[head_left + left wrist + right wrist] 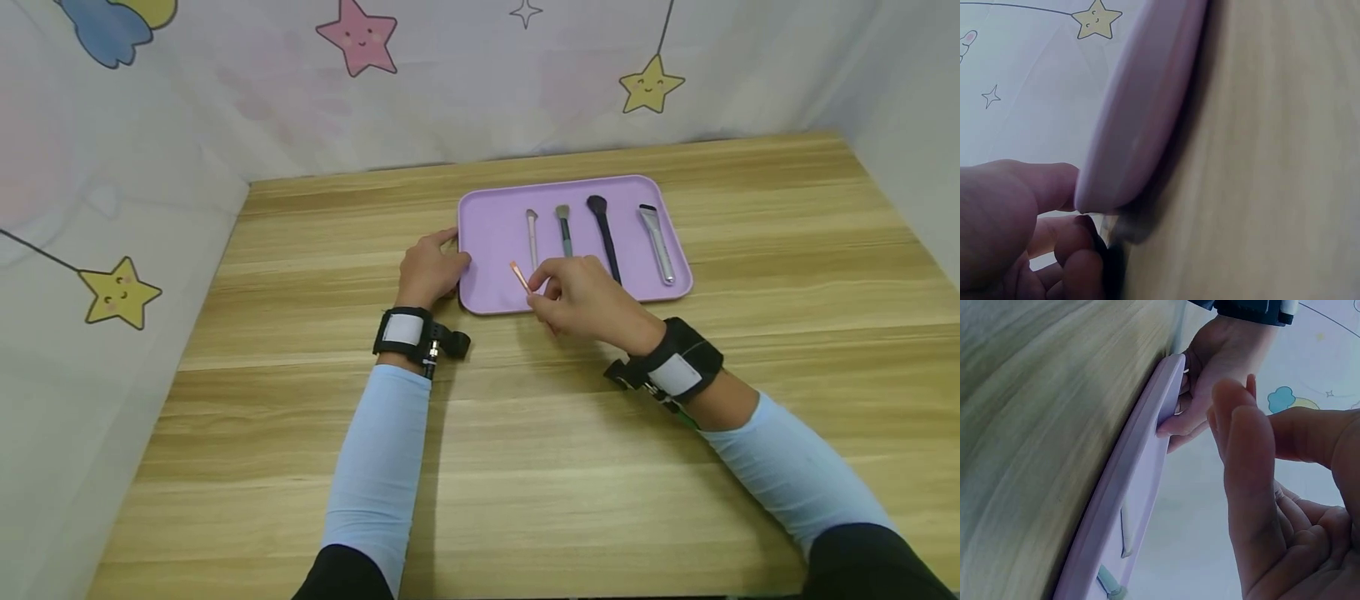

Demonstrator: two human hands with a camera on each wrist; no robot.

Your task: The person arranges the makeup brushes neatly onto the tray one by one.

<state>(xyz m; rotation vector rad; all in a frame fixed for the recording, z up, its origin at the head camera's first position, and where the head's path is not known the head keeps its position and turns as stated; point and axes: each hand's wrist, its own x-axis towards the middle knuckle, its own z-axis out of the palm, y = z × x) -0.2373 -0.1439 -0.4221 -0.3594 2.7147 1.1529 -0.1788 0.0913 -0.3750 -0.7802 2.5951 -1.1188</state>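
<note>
A lilac tray (487, 233) lies on the table, and my left hand (429, 271) grips its left end, thumb over the rim. In the left wrist view, the fingers curl below the tray's edge (1135, 112). Over the tray's front left part, my right hand (592, 304) pinches a small makeup brush (519, 275) with a copper-coloured ferrule; the fingers hide most of its handle. Inside the tray lie a thin pale-pink brush (532, 237), a green-handled brush (564, 229), a black brush (602, 225) and a silver-handled brush (657, 246). My right hand covers some of the handle ends.
The wooden table (337, 417) extends around the tray on all sides. A white curtain (465, 100) with printed stars hangs behind the table and along its left side.
</note>
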